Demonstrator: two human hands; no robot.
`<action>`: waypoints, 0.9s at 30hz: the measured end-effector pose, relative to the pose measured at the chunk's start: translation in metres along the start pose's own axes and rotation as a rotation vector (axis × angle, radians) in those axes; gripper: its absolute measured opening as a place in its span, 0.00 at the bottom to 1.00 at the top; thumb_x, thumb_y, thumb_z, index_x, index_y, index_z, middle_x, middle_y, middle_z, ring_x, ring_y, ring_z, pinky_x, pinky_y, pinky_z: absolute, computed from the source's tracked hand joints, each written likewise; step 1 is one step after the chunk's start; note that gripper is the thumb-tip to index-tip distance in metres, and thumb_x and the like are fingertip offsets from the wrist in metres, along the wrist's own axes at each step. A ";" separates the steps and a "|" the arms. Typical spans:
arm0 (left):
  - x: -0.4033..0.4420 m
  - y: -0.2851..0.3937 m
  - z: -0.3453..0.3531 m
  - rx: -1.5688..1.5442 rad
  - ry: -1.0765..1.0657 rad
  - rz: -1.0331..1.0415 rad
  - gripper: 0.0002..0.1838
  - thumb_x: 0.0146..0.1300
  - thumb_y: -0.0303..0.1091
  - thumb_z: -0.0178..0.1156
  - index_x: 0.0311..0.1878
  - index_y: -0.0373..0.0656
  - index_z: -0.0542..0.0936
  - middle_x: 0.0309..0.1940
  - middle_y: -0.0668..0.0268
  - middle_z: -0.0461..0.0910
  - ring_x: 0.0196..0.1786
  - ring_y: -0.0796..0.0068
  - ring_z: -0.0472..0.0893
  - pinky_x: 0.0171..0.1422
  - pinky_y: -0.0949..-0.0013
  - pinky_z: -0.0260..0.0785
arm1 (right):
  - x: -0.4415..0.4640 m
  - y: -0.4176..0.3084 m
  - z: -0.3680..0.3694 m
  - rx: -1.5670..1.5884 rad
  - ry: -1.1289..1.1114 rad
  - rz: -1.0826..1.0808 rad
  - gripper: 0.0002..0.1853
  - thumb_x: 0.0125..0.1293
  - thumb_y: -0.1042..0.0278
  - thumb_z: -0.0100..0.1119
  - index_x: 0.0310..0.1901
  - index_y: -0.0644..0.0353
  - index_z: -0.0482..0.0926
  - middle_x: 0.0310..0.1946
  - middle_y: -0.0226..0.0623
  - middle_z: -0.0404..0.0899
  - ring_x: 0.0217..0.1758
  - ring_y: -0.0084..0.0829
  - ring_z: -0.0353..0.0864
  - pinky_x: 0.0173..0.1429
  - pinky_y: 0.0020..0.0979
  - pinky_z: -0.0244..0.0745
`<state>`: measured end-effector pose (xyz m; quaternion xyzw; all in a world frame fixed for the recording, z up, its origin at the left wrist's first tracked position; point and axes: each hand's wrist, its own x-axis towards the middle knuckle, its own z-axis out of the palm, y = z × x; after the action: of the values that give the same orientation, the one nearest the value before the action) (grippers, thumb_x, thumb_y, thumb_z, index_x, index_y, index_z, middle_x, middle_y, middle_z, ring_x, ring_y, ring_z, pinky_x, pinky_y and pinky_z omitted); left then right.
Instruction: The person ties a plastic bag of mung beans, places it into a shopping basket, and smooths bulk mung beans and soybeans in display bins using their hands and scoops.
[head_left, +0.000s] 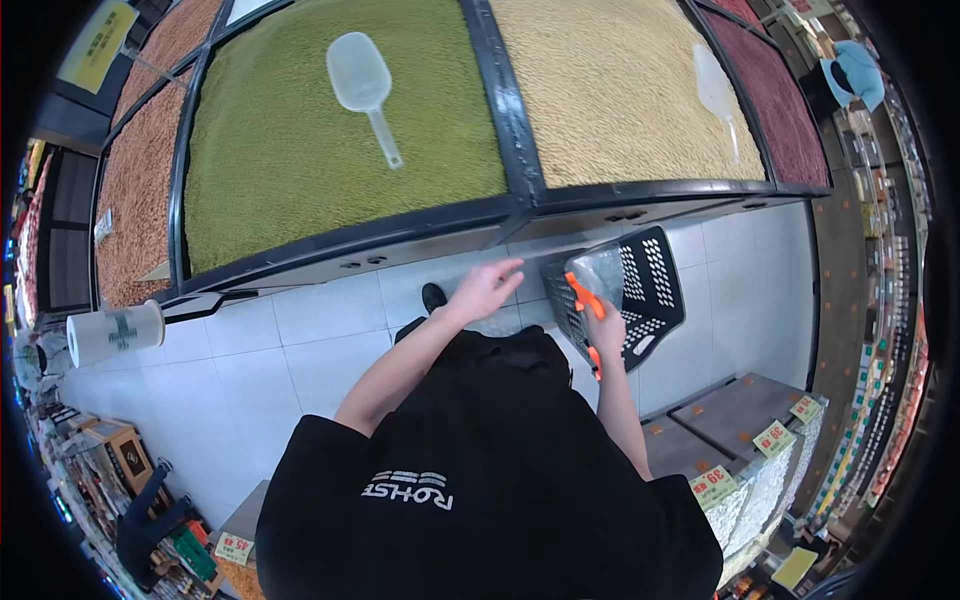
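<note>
My right hand [604, 328] is closed round the orange handle [582, 296] of a black shopping basket [655, 268], which hangs or stands low on my right. Inside the basket lies something in clear plastic [602, 272]. My left hand [486, 289] is in front of my body, fingers apart, with nothing in it. Ahead of it is the bin of green beans [270, 130], where a clear scoop [358, 74] rests on top.
A bin of pale yellow grain [600, 90] with a second scoop [713, 85] adjoins the green one. At left hangs a plastic bag roll [118, 333]. Priced bins [740, 425] stand behind at right. Other people [848, 78] are at the far right and lower left.
</note>
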<state>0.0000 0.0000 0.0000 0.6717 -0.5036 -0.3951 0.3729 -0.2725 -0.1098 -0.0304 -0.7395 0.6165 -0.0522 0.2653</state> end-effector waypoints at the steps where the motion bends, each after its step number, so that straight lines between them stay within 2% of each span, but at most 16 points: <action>1: 0.005 0.004 0.005 -0.104 0.122 0.000 0.18 0.68 0.40 0.59 0.57 0.41 0.79 0.50 0.53 0.82 0.44 0.65 0.83 0.54 0.63 0.72 | 0.003 0.018 -0.017 -0.008 0.034 -0.029 0.22 0.61 0.50 0.62 0.53 0.53 0.82 0.40 0.51 0.84 0.46 0.51 0.83 0.50 0.45 0.77; 2: 0.008 0.007 0.010 -0.207 0.239 -0.003 0.16 0.68 0.39 0.60 0.54 0.40 0.80 0.45 0.55 0.83 0.40 0.68 0.83 0.48 0.66 0.74 | 0.005 0.035 -0.033 -0.056 0.037 0.015 0.22 0.61 0.51 0.62 0.52 0.53 0.82 0.40 0.50 0.84 0.46 0.51 0.83 0.50 0.44 0.77; 3: -0.026 -0.039 -0.092 -0.196 0.352 -0.049 0.15 0.67 0.37 0.60 0.51 0.38 0.82 0.39 0.58 0.85 0.37 0.71 0.83 0.42 0.69 0.75 | -0.017 -0.044 0.042 0.033 -0.011 0.041 0.21 0.60 0.51 0.63 0.52 0.53 0.83 0.40 0.49 0.84 0.45 0.50 0.84 0.50 0.43 0.77; 6: -0.010 -0.050 -0.120 -0.407 0.578 -0.099 0.13 0.65 0.32 0.63 0.49 0.37 0.82 0.33 0.63 0.83 0.32 0.82 0.79 0.38 0.75 0.73 | -0.006 -0.042 0.021 -0.031 0.012 0.096 0.21 0.60 0.53 0.63 0.52 0.53 0.83 0.39 0.48 0.85 0.45 0.48 0.84 0.49 0.43 0.77; 9: -0.008 -0.062 -0.161 -0.307 0.713 -0.160 0.13 0.64 0.31 0.63 0.49 0.36 0.82 0.34 0.62 0.82 0.30 0.80 0.79 0.36 0.74 0.73 | -0.008 -0.059 0.020 -0.098 -0.003 0.154 0.21 0.60 0.57 0.64 0.53 0.58 0.82 0.41 0.49 0.85 0.45 0.45 0.85 0.50 0.40 0.77; 10: -0.007 -0.065 -0.171 -0.303 0.748 -0.134 0.14 0.63 0.31 0.63 0.51 0.36 0.81 0.40 0.60 0.81 0.30 0.77 0.79 0.37 0.72 0.74 | -0.007 -0.062 0.023 -0.103 -0.006 0.151 0.21 0.60 0.57 0.64 0.53 0.58 0.82 0.41 0.49 0.85 0.45 0.45 0.85 0.50 0.40 0.77; 11: -0.005 -0.066 -0.179 -0.308 0.752 -0.137 0.14 0.63 0.31 0.63 0.51 0.36 0.81 0.40 0.60 0.81 0.30 0.77 0.79 0.37 0.72 0.74 | -0.006 -0.062 0.026 -0.112 0.002 0.153 0.21 0.60 0.58 0.64 0.53 0.58 0.82 0.40 0.49 0.85 0.45 0.46 0.85 0.51 0.40 0.77; 13: 0.000 -0.065 -0.192 -0.141 0.780 -0.106 0.16 0.63 0.31 0.63 0.53 0.38 0.80 0.46 0.57 0.80 0.31 0.74 0.80 0.39 0.70 0.74 | -0.005 -0.059 0.030 -0.128 0.020 0.159 0.21 0.59 0.58 0.65 0.53 0.58 0.82 0.40 0.49 0.85 0.45 0.46 0.84 0.51 0.41 0.77; 14: 0.004 -0.066 -0.195 -0.152 0.758 -0.111 0.18 0.62 0.31 0.62 0.55 0.38 0.80 0.53 0.54 0.77 0.32 0.72 0.81 0.41 0.68 0.75 | -0.003 -0.057 0.031 -0.141 0.017 0.153 0.20 0.58 0.56 0.63 0.51 0.54 0.83 0.40 0.48 0.85 0.46 0.48 0.84 0.50 0.44 0.78; 19: 0.029 -0.072 -0.208 -0.045 0.742 -0.145 0.20 0.63 0.34 0.62 0.57 0.39 0.79 0.61 0.49 0.72 0.31 0.70 0.81 0.43 0.65 0.75 | 0.006 -0.070 0.024 -0.216 -0.066 0.146 0.21 0.57 0.54 0.63 0.50 0.55 0.84 0.40 0.50 0.84 0.46 0.49 0.84 0.51 0.45 0.77; 21: 0.043 -0.074 -0.212 -0.005 0.739 -0.168 0.20 0.62 0.35 0.62 0.57 0.40 0.79 0.63 0.48 0.71 0.30 0.69 0.81 0.44 0.64 0.75 | 0.014 -0.082 0.020 -0.283 -0.116 0.216 0.22 0.58 0.52 0.62 0.50 0.55 0.84 0.41 0.50 0.84 0.46 0.49 0.84 0.52 0.45 0.77; 22: 0.047 -0.074 -0.214 0.033 0.726 -0.210 0.21 0.62 0.36 0.62 0.58 0.40 0.79 0.63 0.48 0.70 0.30 0.69 0.81 0.44 0.63 0.75 | 0.020 -0.092 0.018 -0.286 -0.173 0.253 0.21 0.60 0.54 0.63 0.49 0.59 0.84 0.43 0.51 0.84 0.48 0.47 0.84 0.54 0.41 0.77; 23: 0.051 -0.075 -0.216 0.071 0.713 -0.253 0.21 0.62 0.37 0.62 0.58 0.41 0.79 0.64 0.47 0.70 0.29 0.69 0.81 0.45 0.63 0.75 | 0.026 -0.091 0.023 -0.192 -0.162 0.207 0.22 0.61 0.55 0.62 0.49 0.65 0.83 0.42 0.52 0.84 0.47 0.48 0.84 0.54 0.40 0.77; 25: 0.058 -0.075 -0.220 0.112 0.697 -0.281 0.21 0.62 0.38 0.62 0.58 0.43 0.79 0.64 0.48 0.69 0.30 0.67 0.81 0.45 0.62 0.75 | 0.038 -0.103 0.030 -0.051 -0.116 0.098 0.23 0.62 0.56 0.61 0.49 0.69 0.82 0.42 0.53 0.84 0.47 0.45 0.86 0.53 0.38 0.77; 26: 0.060 -0.075 -0.222 0.183 0.681 -0.293 0.21 0.63 0.39 0.62 0.58 0.44 0.79 0.64 0.49 0.69 0.30 0.66 0.81 0.45 0.61 0.75 | 0.046 -0.109 0.035 0.093 -0.122 0.052 0.21 0.64 0.60 0.61 0.49 0.72 0.81 0.42 0.54 0.84 0.47 0.42 0.86 0.52 0.35 0.78; 27: 0.064 -0.074 -0.224 0.254 0.668 -0.306 0.21 0.63 0.40 0.62 0.58 0.45 0.79 0.64 0.49 0.69 0.31 0.65 0.81 0.46 0.59 0.75 | 0.055 -0.117 0.042 0.185 -0.076 -0.020 0.19 0.64 0.63 0.62 0.49 0.72 0.81 0.40 0.50 0.86 0.43 0.35 0.87 0.50 0.31 0.78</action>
<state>0.2432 -0.0237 0.0159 0.8716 -0.2934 -0.1403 0.3667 -0.1390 -0.1363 -0.0268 -0.7195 0.5909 -0.0833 0.3552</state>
